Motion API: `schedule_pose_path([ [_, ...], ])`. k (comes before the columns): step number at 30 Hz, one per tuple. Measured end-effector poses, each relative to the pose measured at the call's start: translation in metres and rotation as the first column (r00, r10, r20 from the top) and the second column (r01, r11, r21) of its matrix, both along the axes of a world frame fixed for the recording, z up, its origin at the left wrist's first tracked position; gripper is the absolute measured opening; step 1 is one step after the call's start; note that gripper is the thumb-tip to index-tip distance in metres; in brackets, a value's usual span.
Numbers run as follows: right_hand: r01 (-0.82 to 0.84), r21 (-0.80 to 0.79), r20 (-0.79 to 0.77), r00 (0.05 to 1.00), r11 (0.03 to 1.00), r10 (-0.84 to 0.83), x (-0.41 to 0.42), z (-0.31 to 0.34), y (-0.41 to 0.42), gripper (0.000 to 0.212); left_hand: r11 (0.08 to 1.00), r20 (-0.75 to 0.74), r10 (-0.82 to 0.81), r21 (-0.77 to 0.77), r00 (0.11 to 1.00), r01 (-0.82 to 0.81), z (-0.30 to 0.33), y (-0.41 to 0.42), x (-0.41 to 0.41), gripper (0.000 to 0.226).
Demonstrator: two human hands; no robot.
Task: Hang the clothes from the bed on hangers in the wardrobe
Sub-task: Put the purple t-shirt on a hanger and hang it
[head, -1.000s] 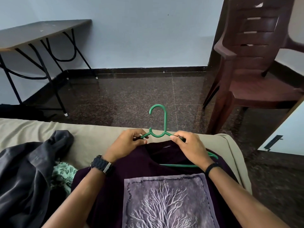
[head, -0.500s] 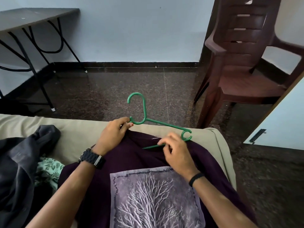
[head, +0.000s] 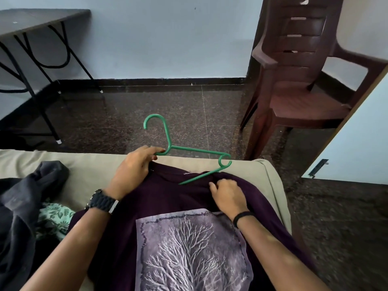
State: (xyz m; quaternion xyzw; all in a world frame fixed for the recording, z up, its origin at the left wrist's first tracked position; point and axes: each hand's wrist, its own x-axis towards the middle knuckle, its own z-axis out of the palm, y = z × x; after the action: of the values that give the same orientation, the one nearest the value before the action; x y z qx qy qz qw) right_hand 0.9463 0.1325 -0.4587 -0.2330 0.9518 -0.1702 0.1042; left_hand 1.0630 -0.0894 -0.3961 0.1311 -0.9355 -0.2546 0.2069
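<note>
We have the purple T-shirt (head: 189, 206) lying flat on the bed (head: 94, 166), collar toward the far edge, with the green hanger (head: 195, 152) half in at the neck; its left shoulder is under the cloth, its right shoulder sticks out above the collar, and the hook stands up over the floor (head: 168, 108). Our left hand (head: 134, 166) holds the hanger at the base of the hook, the fingers (head: 155, 150) curled round the bar; our right hand (head: 227, 194) rests on the shirt just right of the collar, and its fingers look bunched into the fabric, gripping it, though the motion blur leaves that a judgement.

What could go wrong, as we judge it: the exposed end carries a small notch hook, and that could snag the collar seam as we pull the cloth over it; a hard tug might stretch the neck; if the left grip loosens, the buried arm could slide back out; the shirt lies close to the bed's edge, so a careless lift could send it to the floor.

Counted: one hanger; one purple T-shirt in hand; two more garments heaped at the left, a dark grey one (head: 27, 202) and a green leaf-print one (head: 54, 219); one brown plastic chair (head: 298, 76); one table (head: 31, 19); the wardrobe itself we cannot identify for certain here.
</note>
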Motion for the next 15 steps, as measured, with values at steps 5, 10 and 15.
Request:
schedule_pose_path([
  [5, 0.144, -0.152, 0.042, 0.989, 0.978, -0.139, -0.026, 0.015, 0.017, 0.015, 0.996, 0.021, -0.025, -0.088, 0.999, 0.027, 0.010, 0.005, 0.011, 0.043],
  [10, 0.230, -0.256, 0.128, 0.971, 0.939, -0.203, -0.044, 0.029, 0.027, 0.027, 0.989, 0.004, -0.044, -0.141, 0.999, 0.044, 0.026, 0.012, 0.020, 0.052],
  [15, 0.338, -0.396, 0.326, 0.921, 0.854, -0.213, -0.055, 0.040, 0.034, 0.024, 0.966, 0.034, -0.117, -0.228, 0.993, 0.122, 0.039, 0.016, 0.027, 0.060],
])
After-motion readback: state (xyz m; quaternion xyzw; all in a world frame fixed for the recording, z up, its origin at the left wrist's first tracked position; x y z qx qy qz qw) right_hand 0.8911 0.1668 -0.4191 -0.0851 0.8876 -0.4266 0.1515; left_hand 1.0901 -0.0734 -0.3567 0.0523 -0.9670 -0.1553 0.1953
